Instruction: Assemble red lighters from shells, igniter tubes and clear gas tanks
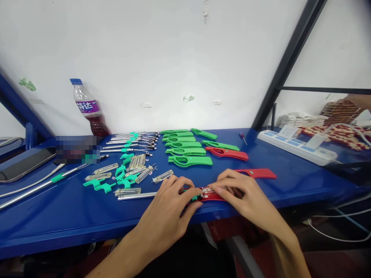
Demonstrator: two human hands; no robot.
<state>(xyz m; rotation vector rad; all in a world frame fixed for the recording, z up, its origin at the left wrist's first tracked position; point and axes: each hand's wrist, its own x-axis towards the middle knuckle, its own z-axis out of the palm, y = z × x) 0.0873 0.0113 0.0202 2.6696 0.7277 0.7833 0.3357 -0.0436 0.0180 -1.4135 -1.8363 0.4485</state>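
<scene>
Near the table's front edge lies a red lighter casing (213, 197), open side up, with a metal tube (136, 196) extending from it to the left. My left hand (176, 197) pinches the casing's left part, where a green piece and a small black part show. Against the casing's middle, the fingertips of my right hand (239, 189) press on a clear part (207, 190) inside it. Just behind my right hand is another red casing (261, 173). Clear fuel tanks (137, 162) and green triggers (104, 187) are scattered left of my hands.
Several green casings (191, 161) and one red casing (227, 153) lie behind my hands. Metal tubes with wires (123, 148) sit back left, near a bottle (87, 104) and a phone (26, 164). A power strip (298, 147) and a screwdriver (242, 138) are at the right.
</scene>
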